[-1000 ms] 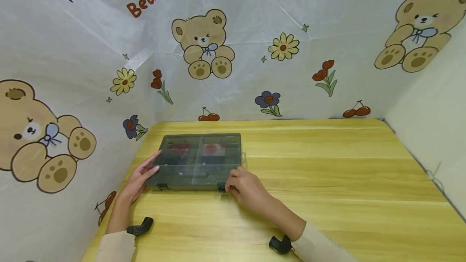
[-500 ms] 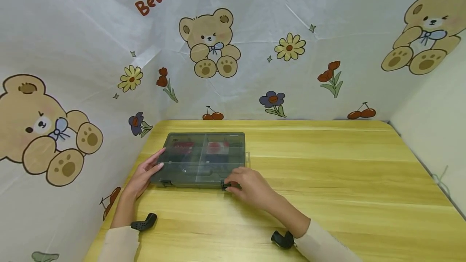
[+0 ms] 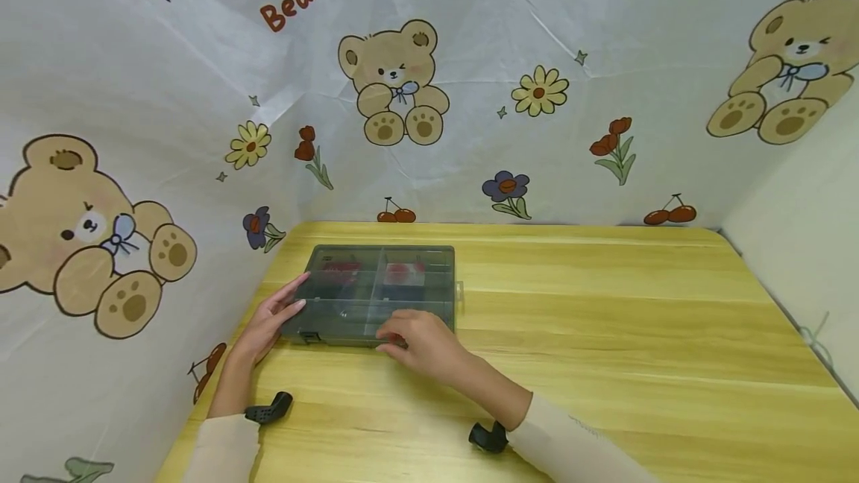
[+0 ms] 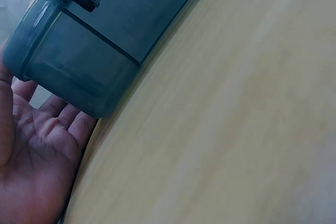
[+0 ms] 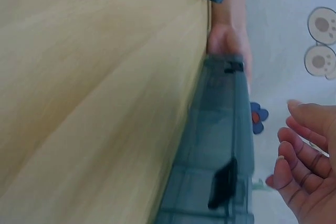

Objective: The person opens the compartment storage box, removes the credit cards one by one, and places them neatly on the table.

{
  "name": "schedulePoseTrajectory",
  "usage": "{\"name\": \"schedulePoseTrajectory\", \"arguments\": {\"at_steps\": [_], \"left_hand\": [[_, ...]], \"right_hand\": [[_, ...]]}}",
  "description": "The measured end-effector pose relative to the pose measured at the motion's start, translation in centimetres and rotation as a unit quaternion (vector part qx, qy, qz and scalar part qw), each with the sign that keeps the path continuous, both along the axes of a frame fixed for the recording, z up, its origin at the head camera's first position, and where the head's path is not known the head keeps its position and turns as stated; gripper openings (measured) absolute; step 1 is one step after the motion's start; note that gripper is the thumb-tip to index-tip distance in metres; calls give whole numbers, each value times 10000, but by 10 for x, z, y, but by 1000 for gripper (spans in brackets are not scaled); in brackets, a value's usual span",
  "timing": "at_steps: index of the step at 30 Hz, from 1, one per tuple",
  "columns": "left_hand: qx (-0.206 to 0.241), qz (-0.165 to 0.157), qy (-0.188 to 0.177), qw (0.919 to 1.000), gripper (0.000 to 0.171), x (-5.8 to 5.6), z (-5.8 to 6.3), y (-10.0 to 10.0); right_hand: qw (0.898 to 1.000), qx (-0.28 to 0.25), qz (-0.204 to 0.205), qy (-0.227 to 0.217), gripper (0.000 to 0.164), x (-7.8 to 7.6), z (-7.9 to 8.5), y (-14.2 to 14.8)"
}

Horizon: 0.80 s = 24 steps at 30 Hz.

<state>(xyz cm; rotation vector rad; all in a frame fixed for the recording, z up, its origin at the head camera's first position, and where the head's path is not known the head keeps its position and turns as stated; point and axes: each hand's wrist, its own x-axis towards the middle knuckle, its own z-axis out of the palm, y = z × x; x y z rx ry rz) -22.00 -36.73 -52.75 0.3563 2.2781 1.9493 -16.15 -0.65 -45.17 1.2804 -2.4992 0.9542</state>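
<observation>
A translucent grey-green plastic compartment box (image 3: 335, 315) lies on the table with its lid down. Red and white items (image 3: 405, 273) show through the lid. My left hand (image 3: 264, 325) rests at the box's left end, thumb and index finger on the lid edge, other fingers along its side. A black front latch (image 3: 311, 337) sits near that hand and lies against the box. My right hand (image 3: 421, 341) hovers over the front edge, fingers loosely bent and holding nothing. In the right wrist view, the other latch (image 5: 223, 183) sticks out at a slant; the right hand hides it in the head view.
The wood-grain table (image 3: 604, 319) stretches to the right of the box. A white cloth (image 3: 470, 133) with printed bears and flowers hangs behind and to the left. Black wrist mounts (image 3: 488, 438) sit by both sleeves.
My right hand has left the right latch and moved left along the box's front. The left hand stays at the left end. The head view has shifted slightly.
</observation>
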Motion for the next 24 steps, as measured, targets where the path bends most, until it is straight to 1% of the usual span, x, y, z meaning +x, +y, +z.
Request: {"name": "schedulePoseTrajectory", "arguments": {"at_steps": [6,13,19,24], "left_hand": [[-23,-44,32,10000,58,-1,0,0],[-128,-31,-18,9999,58,0,-1,0],[-219,-17,-45,9997,58,0,0,-1],[-115,-9,-80,9999,58,0,0,0]], "right_hand": [[9998,53,164,88,10,-2,-4,-25],[9994,121,101,304,8,-5,-7,-51],[9992,128,165,343,10,-8,-7,-73],[9975,225,215,633,12,-14,-10,-92]]}}
